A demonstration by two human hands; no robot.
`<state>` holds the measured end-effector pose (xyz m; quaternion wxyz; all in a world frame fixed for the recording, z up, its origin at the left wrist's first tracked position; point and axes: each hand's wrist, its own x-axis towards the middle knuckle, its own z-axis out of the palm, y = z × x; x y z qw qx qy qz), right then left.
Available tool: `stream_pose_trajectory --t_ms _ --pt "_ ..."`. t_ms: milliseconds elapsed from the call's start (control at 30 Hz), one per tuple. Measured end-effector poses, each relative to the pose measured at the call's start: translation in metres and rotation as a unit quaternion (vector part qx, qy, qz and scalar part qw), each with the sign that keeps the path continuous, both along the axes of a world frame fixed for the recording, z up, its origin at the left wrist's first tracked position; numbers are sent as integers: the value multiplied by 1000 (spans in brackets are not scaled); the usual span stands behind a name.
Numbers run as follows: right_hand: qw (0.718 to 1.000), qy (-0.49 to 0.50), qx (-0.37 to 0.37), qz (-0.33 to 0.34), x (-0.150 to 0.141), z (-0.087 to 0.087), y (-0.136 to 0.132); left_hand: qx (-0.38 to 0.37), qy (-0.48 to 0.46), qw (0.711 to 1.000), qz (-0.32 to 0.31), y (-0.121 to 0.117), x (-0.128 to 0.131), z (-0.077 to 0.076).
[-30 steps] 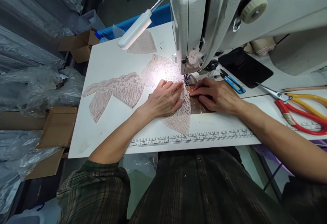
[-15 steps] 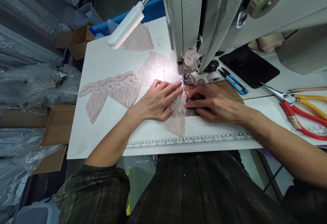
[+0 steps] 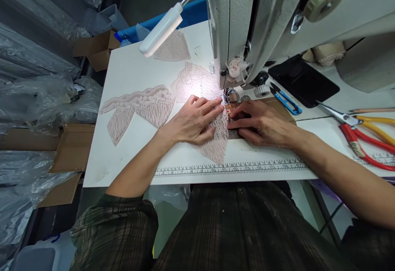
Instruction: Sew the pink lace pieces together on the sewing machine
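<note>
A pale pink lace piece (image 3: 216, 147) lies under the sewing machine's presser foot (image 3: 226, 96), its pointed end toward me. My left hand (image 3: 197, 118) lies on this lace with fingers stretched toward the foot, pressing it down from above. My right hand (image 3: 259, 124) has its fingers bent together at the lace's right edge, gripping it by the fingertips; the exact grip is partly hidden. Joined on the left is more lace (image 3: 154, 106), spread flat on the white table (image 3: 132, 160). The lamp lights the lace behind my left hand.
A lamp (image 3: 162, 30) hangs over the table beside the sewing machine head (image 3: 233, 28). To the right lie blue thread snips (image 3: 286, 100), a black phone-like slab (image 3: 304, 79) and red- and yellow-handled pliers (image 3: 348, 118). A printed ruler (image 3: 247, 168) runs along the front edge. Cardboard boxes (image 3: 72, 147) stand left.
The whole view has shifted slightly, so the table and machine sit further right. Both hands keep nearly the same places on the lace beside the presser foot.
</note>
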<state>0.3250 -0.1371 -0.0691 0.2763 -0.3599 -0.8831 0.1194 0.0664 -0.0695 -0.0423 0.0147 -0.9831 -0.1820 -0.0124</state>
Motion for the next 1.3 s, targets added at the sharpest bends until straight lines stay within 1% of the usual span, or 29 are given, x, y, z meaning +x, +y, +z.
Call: stream_pose_trajectory --t_ms 100,167,233,367,433,700,767,933,1300 --pt "999 20 -25 -2 3 1 1 14 -1 1000 -9 0 1 -3" --pt "998 50 -37 -17 5 1 2 21 8 1000 -15 0 2 -3" --pt "997 61 -27 -27 7 -1 4 26 15 999 -17 0 1 -3" --pt "1000 -3 26 -7 5 -4 5 29 11 999 -14 0 0 -2" --pt "999 -25 42 -9 2 -5 4 28 6 1000 -10 -1 1 -2" --pt "996 -57 57 -21 1 -5 1 38 -51 997 46 -12 12 -12" --pt "996 -59 59 -24 0 -5 2 28 -63 996 57 -12 13 -13" --pt "994 -60 76 -45 -1 -6 4 -30 -95 992 79 -7 14 -15" --pt "996 -34 75 -44 -1 -5 4 -97 -113 985 82 -4 13 -15"
